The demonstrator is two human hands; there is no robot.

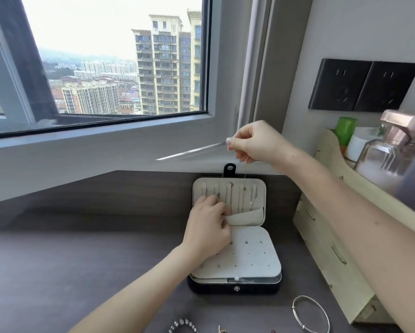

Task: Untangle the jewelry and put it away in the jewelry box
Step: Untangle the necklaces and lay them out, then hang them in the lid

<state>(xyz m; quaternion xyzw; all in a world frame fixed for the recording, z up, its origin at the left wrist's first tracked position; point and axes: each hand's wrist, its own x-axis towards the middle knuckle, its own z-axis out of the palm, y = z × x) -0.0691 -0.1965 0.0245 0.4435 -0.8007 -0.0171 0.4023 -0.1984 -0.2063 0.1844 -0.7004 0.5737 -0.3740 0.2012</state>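
A black jewelry box (235, 288) lies open on the dark desk. Its grey lid panel (257, 186) holds several chains hanging from slots above a pocket (248, 217). An earring card (249, 255) with a few studs covers the base. My left hand (207, 227) rests on the lid's left side, its fingers and thumb pinching the pocket's edge. My right hand (254, 143) is raised above the box near the window sill. It pinches a very thin necklace chain (245, 173) that hangs down toward the lid's top edge.
A silver bangle (311, 313), a beaded bracelet (183, 324) and a small gold piece (222, 329) lie on the desk in front of the box. A pale wooden drawer unit (333, 255) stands at the right, with a glass jar (389, 150) and a green bottle (345, 128) on it. The window sill runs behind.
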